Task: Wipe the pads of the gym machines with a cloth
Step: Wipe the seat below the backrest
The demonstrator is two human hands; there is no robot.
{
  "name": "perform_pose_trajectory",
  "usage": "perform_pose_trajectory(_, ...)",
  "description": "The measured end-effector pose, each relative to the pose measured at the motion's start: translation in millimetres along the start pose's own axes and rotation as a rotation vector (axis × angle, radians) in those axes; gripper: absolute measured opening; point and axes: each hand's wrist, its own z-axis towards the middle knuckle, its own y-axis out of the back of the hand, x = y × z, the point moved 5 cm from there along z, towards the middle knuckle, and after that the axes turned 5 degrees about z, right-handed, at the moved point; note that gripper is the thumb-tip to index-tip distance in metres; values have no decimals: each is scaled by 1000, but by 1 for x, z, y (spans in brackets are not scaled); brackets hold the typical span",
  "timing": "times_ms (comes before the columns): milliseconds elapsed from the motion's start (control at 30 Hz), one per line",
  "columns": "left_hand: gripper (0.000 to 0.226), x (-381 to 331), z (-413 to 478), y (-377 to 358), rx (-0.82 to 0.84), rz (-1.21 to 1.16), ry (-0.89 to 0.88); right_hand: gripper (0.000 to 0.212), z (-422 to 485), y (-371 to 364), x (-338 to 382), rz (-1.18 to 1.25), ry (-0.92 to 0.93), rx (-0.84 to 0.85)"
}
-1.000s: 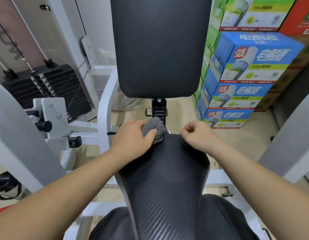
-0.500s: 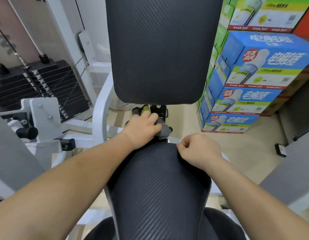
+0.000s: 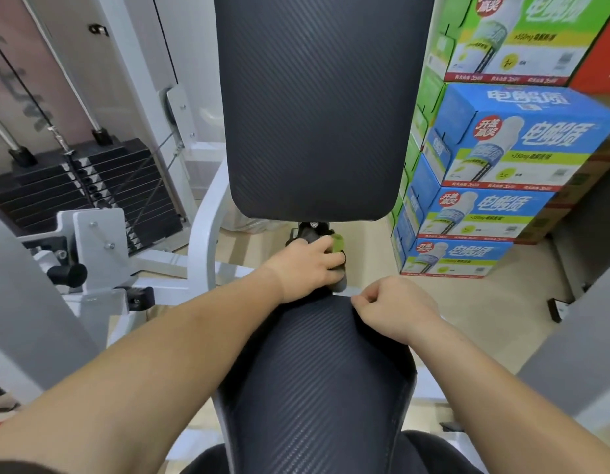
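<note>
A black textured seat pad [image 3: 317, 381] runs from the bottom of the view up to the middle. Above it stands the upright black back pad [image 3: 317, 107]. My left hand [image 3: 307, 268] is at the far end of the seat, in the gap under the back pad, and holds a grey cloth [image 3: 340, 283] that is mostly hidden under the fingers. Its fingertips are at a black bracket with a yellow-green lever [image 3: 337, 241]. My right hand [image 3: 396, 307] rests with curled fingers on the right far corner of the seat and holds nothing I can see.
A black weight stack [image 3: 88, 189] with cables and a white machine frame [image 3: 204, 234] stand to the left. Blue and green drink cartons [image 3: 502, 159] are stacked to the right. Grey machine arms flank the seat at both lower sides.
My left hand moved with the cloth from the seat's far end forward into the gap under the back pad. The view came closer to the back pad. My right hand stayed on the seat corner.
</note>
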Motion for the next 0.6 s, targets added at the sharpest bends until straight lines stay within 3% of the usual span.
perform_pose_trajectory(233, 38, 3, -16, -2, 56, -8, -9, 38, 0, -1, 6, -32, -2, 25)
perform_pose_trajectory(400, 30, 22, -47, 8, 321, -221, 433, 30, -7, 0, -8, 176, 7, 5)
perform_pose_trajectory(433, 27, 27, -62, 17, 319, -328, 555, 29, -11, 0, -12, 277, 25, -8)
perform_pose_trajectory(533, 14, 25, -86, 36, 92, -633, 818, 28, -18, 5, -27, 502, 33, -177)
perform_pose_trajectory(600, 9, 1, -78, 38, 152, -823, 813, 27, -24, 3, -35, 467, 8, -244)
